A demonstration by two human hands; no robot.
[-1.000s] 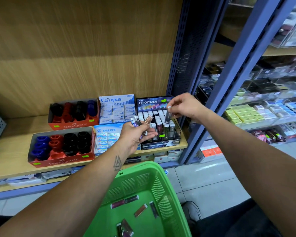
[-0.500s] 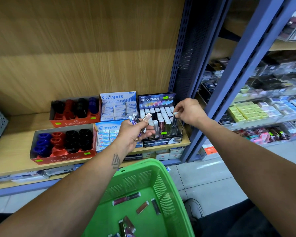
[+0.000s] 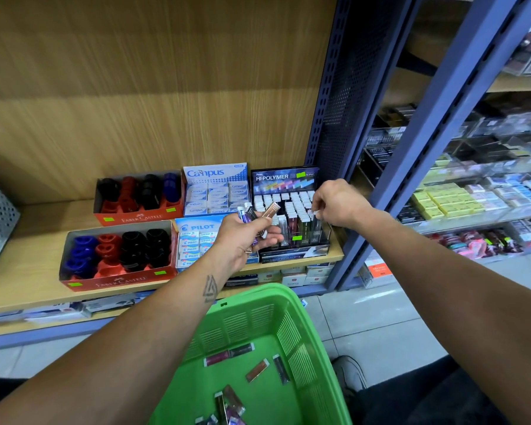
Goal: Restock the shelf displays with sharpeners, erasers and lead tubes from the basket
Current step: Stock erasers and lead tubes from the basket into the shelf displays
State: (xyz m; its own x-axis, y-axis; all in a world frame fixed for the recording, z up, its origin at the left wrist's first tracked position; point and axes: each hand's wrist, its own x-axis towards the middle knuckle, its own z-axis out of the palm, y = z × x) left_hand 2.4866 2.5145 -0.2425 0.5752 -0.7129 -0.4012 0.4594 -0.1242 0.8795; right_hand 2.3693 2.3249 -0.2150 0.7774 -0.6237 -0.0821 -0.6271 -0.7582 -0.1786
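Head view: right hand [image 3: 334, 207] lower than a second ago, now down at the right edge of the Hi-Polymer lead display [image 3: 292, 228], fingertips pinching a lead tube [image 3: 314, 220] into a front slot. One more tube nearly seated, by the look of it. Left hand [image 3: 246, 237] raised before the display, palm up, fingers curled around a fan of spare lead tubes [image 3: 258, 216]. More tubes loose in the green basket [image 3: 301, 335] below. Sharpener boxes [image 3: 117, 253] and eraser boxes [image 3: 215, 194] left of the display on the shelf.
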